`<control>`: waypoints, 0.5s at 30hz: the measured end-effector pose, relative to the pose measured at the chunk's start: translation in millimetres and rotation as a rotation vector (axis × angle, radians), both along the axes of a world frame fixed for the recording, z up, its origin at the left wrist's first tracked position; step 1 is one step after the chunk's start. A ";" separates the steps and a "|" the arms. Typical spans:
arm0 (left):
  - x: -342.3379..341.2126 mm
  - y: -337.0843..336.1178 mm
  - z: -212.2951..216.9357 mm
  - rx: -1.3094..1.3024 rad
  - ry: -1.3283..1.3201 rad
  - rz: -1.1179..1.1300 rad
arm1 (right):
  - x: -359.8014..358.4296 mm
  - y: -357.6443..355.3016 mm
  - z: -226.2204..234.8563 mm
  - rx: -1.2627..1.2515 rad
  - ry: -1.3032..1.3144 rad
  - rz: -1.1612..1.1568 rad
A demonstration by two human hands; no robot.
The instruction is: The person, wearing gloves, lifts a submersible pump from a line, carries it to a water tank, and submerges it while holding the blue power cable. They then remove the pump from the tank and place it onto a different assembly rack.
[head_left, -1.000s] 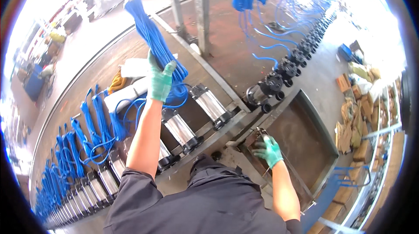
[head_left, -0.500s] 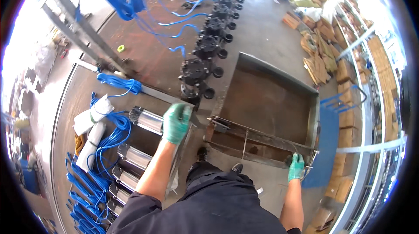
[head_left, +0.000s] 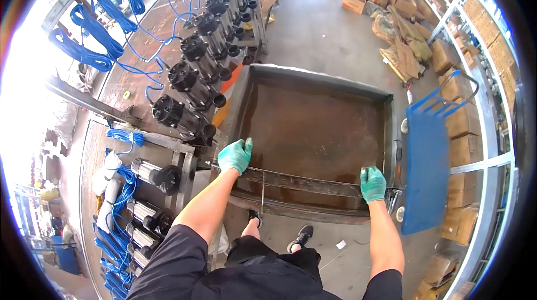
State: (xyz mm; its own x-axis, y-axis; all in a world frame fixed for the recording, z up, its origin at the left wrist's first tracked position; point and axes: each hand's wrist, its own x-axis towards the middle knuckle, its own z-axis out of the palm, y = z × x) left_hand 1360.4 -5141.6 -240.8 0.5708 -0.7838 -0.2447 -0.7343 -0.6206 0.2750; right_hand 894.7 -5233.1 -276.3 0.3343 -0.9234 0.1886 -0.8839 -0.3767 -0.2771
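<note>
Metal tank (head_left: 321, 83) lies ahead of and between both gloved hands (head_left: 234, 158).

rectangular dark metal tray (head_left: 313, 126) at the clock's centre, row of black-and-silver cylindrical pumps (head_left: 184, 78) from ten to eleven o'clock, silver cylindrical motors (head_left: 149, 171) beside blue bundled cables (head_left: 120, 205) at eight, flat blue trolley (head_left: 423, 171) past three

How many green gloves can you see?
2: the left glove is on the left hand, near the left end of the crossbar on the metal tank; the right glove is on the right hand, near its right end. Others may be hidden.
</note>
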 end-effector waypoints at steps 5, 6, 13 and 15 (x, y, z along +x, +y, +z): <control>-4.8 -2.6 0.9 0.091 -0.127 0.030 | 13.7 -3.0 2.4 0.017 -0.041 -0.055; -6.3 -5.6 0.0 0.119 -0.128 0.033 | 11.9 -5.4 0.3 0.007 -0.033 -0.058; -4.3 -22.0 2.0 0.187 -0.142 0.037 | 14.1 -17.3 -3.5 -0.039 -0.029 -0.036; -0.7 -35.3 1.3 0.172 -0.139 0.039 | 18.2 -27.5 -1.8 -0.055 -0.025 -0.035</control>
State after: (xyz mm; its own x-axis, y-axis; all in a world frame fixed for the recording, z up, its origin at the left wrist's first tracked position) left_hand 1359.7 -5176.9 -239.5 0.6373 -0.7140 -0.2899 -0.7325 -0.6781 0.0600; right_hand 913.0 -5260.6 -278.1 0.2965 -0.9225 0.2473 -0.8897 -0.3609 -0.2795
